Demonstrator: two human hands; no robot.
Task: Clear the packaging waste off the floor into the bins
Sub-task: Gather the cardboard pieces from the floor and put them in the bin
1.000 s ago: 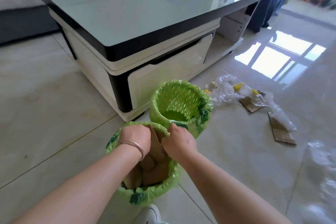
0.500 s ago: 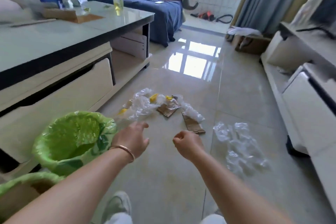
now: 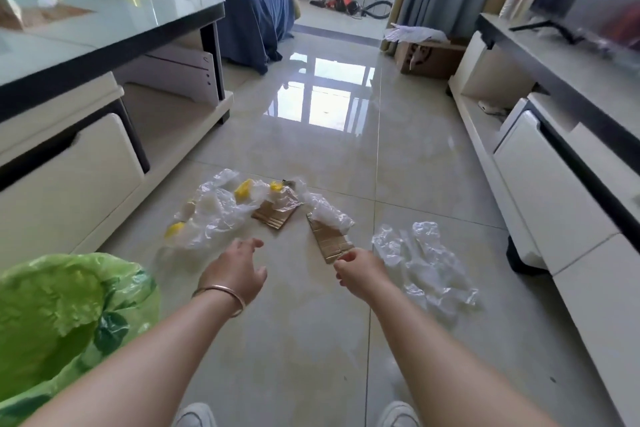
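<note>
Packaging waste lies on the tiled floor ahead of me. A crumpled clear plastic bag (image 3: 214, 215) with yellow scraps sits left, beside a cardboard piece (image 3: 273, 215). A second cardboard strip (image 3: 329, 241) lies partly under clear film (image 3: 329, 213). Another crumpled clear sheet (image 3: 426, 263) lies to the right. My left hand (image 3: 239, 270) hovers with fingers spread, just short of the plastic bag, holding nothing. My right hand (image 3: 360, 270) has loosely curled fingers at the near end of the cardboard strip; contact is unclear. A bin with a green liner (image 3: 62, 315) stands at lower left.
A glass-topped coffee table (image 3: 104, 42) with drawers flanks the left. A white TV cabinet (image 3: 554, 149) runs along the right. A cardboard box (image 3: 429, 59) and a blue sofa (image 3: 242, 0) stand farther back. My white shoes (image 3: 398, 414) are at the bottom edge.
Both hands left the cardboard-filled bin and reached forward toward the floor waste. My view swung right and moved closer to the plastic and cardboard.
</note>
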